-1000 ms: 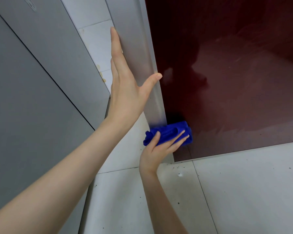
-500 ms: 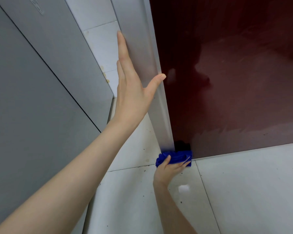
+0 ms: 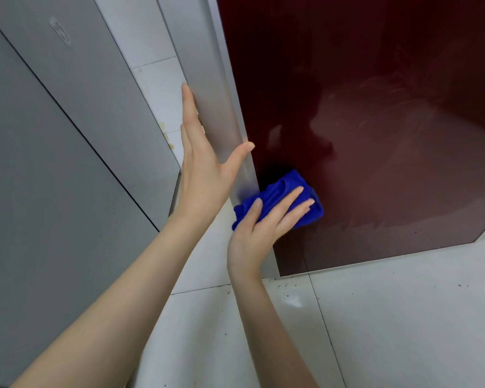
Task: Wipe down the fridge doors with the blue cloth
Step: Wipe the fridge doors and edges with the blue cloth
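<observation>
The fridge door (image 3: 375, 135) is glossy dark red with a silver side edge (image 3: 216, 107), and it reaches down almost to the floor. A bunched blue cloth (image 3: 280, 193) lies against the lower left part of the red face, next to the silver edge. My right hand (image 3: 263, 222) presses the cloth onto the door with straight, spread fingers. My left hand (image 3: 205, 169) rests flat on the silver side edge, fingers pointing up and thumb spread toward the front corner.
A grey cabinet or wall panel (image 3: 53, 163) stands close on the left, leaving a narrow gap beside the fridge. White floor tiles (image 3: 389, 317) with small dark specks run below the door. A tiled wall (image 3: 151, 79) shows behind the gap.
My right hand has slid the cloth from the door's bottom corner back up the red face. The left hand stays flat on the silver edge.
</observation>
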